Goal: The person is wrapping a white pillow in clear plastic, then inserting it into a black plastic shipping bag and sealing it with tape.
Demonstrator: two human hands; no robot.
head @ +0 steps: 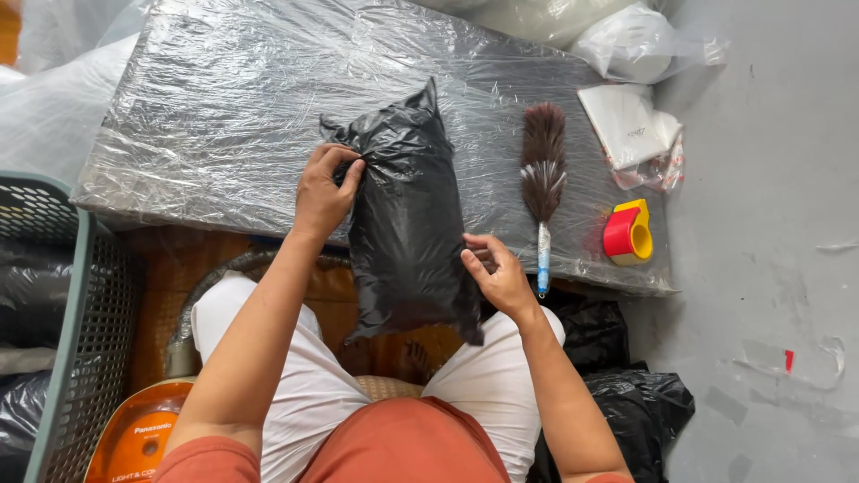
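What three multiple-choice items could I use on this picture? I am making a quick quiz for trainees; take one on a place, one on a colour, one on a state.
1. Where does the feather duster lie?
A. on the wrapped board, right of the black bag
B. inside the grey basket
C. across the person's lap

2. What colour is the tape dispenser?
A. blue and white
B. red and yellow
C. all black

3. How do the hands stand to the black bag?
A. both lifted clear of it
B. only the right hand touches it
C. both grip it, one on each side

Answers:
1 A: the feather duster rests on the wrapped board, beside the black bag.
2 B: the tape dispenser has a red body and a yellow frame.
3 C: the left hand pinches the bag's upper edge and the right hand holds its lower side.
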